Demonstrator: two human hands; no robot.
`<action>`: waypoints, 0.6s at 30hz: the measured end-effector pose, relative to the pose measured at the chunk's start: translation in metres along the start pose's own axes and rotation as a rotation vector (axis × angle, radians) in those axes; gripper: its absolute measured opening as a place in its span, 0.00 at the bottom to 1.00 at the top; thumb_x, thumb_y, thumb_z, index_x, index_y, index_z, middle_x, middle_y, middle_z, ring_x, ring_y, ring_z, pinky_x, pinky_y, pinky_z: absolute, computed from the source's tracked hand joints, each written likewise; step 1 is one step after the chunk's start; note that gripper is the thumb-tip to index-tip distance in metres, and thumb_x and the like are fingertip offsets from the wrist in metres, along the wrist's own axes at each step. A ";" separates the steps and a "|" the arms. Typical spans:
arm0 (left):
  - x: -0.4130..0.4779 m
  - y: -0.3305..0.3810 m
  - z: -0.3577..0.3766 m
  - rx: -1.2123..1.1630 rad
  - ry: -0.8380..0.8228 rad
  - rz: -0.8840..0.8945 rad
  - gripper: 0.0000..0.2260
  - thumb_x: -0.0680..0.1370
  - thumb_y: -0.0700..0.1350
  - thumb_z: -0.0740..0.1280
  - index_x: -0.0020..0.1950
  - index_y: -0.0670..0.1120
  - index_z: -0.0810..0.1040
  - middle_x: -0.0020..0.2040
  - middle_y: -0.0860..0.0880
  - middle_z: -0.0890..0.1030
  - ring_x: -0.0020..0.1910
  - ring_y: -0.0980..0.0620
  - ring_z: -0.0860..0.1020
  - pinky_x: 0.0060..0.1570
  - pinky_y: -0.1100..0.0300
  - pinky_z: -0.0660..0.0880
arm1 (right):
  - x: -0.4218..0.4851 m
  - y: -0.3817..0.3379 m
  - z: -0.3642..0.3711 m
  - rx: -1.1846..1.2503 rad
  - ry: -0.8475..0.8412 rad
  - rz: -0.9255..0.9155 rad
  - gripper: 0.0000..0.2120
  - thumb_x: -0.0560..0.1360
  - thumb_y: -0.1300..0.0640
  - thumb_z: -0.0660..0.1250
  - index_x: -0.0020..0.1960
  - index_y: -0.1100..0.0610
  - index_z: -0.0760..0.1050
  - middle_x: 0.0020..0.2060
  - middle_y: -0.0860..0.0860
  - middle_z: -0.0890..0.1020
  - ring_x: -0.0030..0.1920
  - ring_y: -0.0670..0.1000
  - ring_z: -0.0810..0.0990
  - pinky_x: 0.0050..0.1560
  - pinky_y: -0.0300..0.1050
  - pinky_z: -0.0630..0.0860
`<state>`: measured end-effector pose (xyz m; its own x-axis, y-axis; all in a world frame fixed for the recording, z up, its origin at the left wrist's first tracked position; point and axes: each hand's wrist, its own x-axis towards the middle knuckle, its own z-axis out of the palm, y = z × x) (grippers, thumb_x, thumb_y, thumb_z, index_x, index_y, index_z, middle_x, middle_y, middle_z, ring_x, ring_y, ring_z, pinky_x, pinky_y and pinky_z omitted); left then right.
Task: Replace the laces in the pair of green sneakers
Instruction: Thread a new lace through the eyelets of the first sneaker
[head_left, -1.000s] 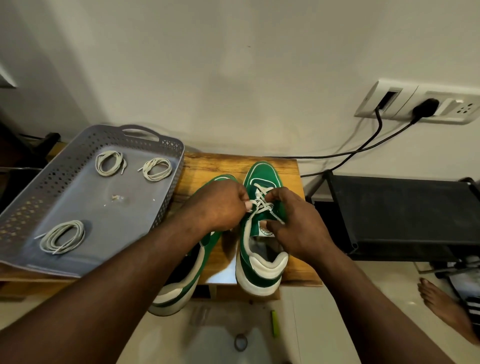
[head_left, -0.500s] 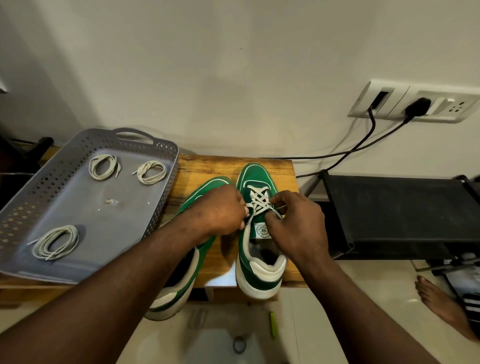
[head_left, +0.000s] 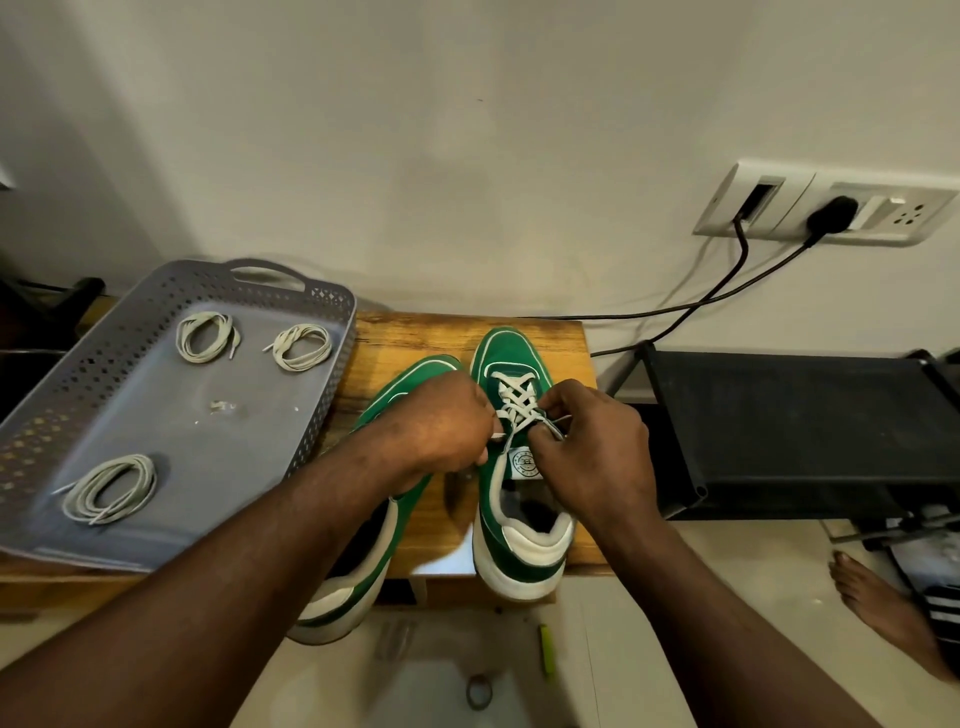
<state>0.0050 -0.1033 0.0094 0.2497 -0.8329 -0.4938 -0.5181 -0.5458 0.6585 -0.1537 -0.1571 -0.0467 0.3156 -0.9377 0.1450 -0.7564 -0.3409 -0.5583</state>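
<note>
Two green sneakers stand toes-away on a wooden table (head_left: 405, 343). The right sneaker (head_left: 511, 358) carries a white lace (head_left: 514, 397) crossed over its front. My left hand (head_left: 447, 421) pinches the lace at the sneaker's left side. My right hand (head_left: 587, 441) pinches the lace over the tongue, just above the round tongue label. The left sneaker (head_left: 410, 376) lies partly under my left hand and forearm, so its lacing is hidden. Its heel hangs over the table's near edge.
A grey perforated tray (head_left: 130, 415) on the left holds three coiled white laces (head_left: 203, 335) (head_left: 302, 345) (head_left: 110, 488). A black rack (head_left: 800, 431) stands at the right. Cables run to a wall socket (head_left: 826, 210). A bare foot (head_left: 883, 608) rests on the floor.
Both hands stayed at the right sneaker's lacing, working slightly nearer the tongue. The view tilted a little, so more of the crossed lace shows beyond my fingers.
</note>
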 end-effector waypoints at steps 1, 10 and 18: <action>0.000 0.000 0.000 -0.003 -0.001 -0.002 0.06 0.82 0.37 0.67 0.54 0.41 0.84 0.46 0.43 0.85 0.51 0.45 0.84 0.61 0.42 0.80 | 0.000 -0.001 0.000 -0.003 -0.001 -0.001 0.11 0.75 0.52 0.75 0.57 0.50 0.80 0.52 0.47 0.85 0.48 0.48 0.82 0.43 0.49 0.84; 0.007 -0.007 -0.004 0.066 0.219 0.115 0.05 0.82 0.53 0.69 0.54 0.53 0.81 0.44 0.51 0.86 0.41 0.51 0.84 0.40 0.57 0.79 | 0.001 -0.001 -0.004 -0.057 -0.025 -0.073 0.14 0.75 0.52 0.73 0.61 0.48 0.79 0.55 0.45 0.83 0.49 0.49 0.82 0.45 0.48 0.82; 0.013 -0.008 0.006 0.207 0.121 0.118 0.09 0.84 0.51 0.68 0.49 0.49 0.83 0.44 0.49 0.84 0.45 0.50 0.82 0.47 0.54 0.78 | -0.001 -0.002 -0.003 -0.087 0.021 -0.185 0.07 0.76 0.57 0.73 0.53 0.47 0.82 0.57 0.44 0.82 0.49 0.50 0.84 0.43 0.49 0.82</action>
<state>0.0074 -0.1091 -0.0054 0.2669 -0.9014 -0.3410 -0.7026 -0.4242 0.5714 -0.1540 -0.1554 -0.0430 0.4425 -0.8595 0.2558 -0.7336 -0.5110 -0.4481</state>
